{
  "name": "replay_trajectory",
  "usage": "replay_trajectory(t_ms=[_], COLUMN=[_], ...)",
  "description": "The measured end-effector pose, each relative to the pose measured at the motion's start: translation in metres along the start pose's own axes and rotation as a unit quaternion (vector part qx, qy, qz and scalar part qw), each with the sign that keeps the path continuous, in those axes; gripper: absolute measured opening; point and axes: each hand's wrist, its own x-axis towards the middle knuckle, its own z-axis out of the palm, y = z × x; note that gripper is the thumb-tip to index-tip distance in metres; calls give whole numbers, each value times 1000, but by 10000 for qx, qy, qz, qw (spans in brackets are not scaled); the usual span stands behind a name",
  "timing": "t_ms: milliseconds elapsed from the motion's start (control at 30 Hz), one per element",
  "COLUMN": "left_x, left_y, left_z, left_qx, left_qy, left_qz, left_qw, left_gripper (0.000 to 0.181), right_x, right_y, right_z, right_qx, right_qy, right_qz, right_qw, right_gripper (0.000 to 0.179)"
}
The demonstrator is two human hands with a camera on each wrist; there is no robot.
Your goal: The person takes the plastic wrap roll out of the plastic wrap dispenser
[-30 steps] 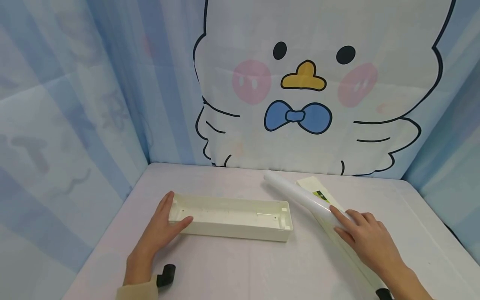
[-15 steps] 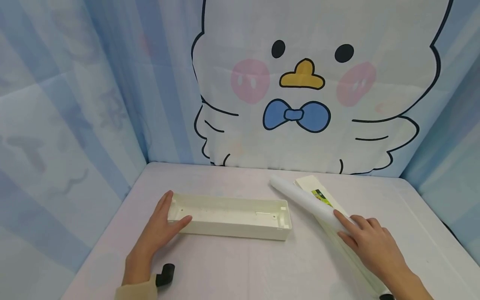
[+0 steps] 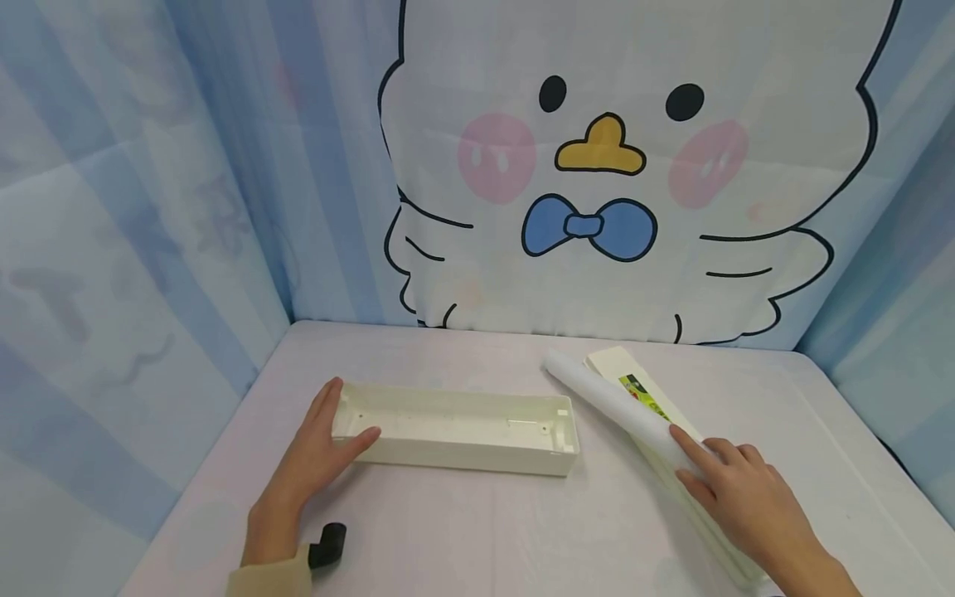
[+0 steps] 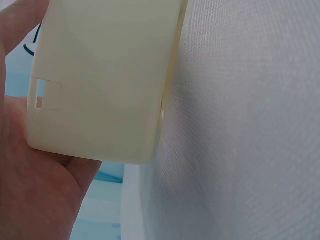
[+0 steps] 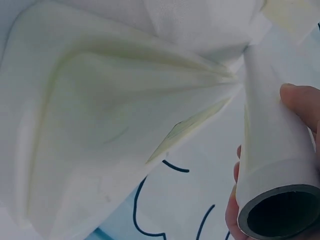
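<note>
A long cream plastic box (image 3: 470, 455), open side up, lies on the table left of centre. My left hand (image 3: 313, 460) grips its left end, thumb on the near wall and fingers behind. In the left wrist view the box's end wall (image 4: 100, 95) shows a small slot. On the right, my right hand (image 3: 749, 497) holds a white roll of cling film (image 3: 619, 398) near its close end. The roll's hollow dark core (image 5: 282, 212) faces the right wrist camera. Beneath the roll lies a long cream lid (image 3: 615, 362) with a green and yellow label.
A white cloth (image 3: 492, 531) covers the table. Behind it hangs a curtain (image 3: 597, 290) printed with a cartoon bird, and blue-white curtains (image 3: 134, 249) close off the sides. A black wrist mount (image 3: 328, 546) sits beside the left sleeve.
My right hand and the roll have shifted a little toward the near right, uncovering more of the lid's label. My left hand and the box stay in place.
</note>
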Motion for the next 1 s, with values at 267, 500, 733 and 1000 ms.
replay_trajectory(t_ms=[267,500,733,1000], left_x=[1,1,1,1], left_y=[-1,0,1,1], left_z=[1,1,0,0], left_qx=[34,62,36,21], left_qy=[-32,-13,-39,-54], left_qz=[-60,-56,-122,-133], left_qw=[10000,10000,9999,9999], left_gripper=[105,104,105,105], right_x=[1,-3,-5,-11], right_y=[-14,-22,-26,-35], right_z=[-3,-1,6,11], right_qx=[-93,-88,12,265], right_qy=[-907,-1112,-1347,-1219], right_qz=[612,504,548,481], right_qw=[9940,9925,9894,9910], right_gripper=[65,65,67,69])
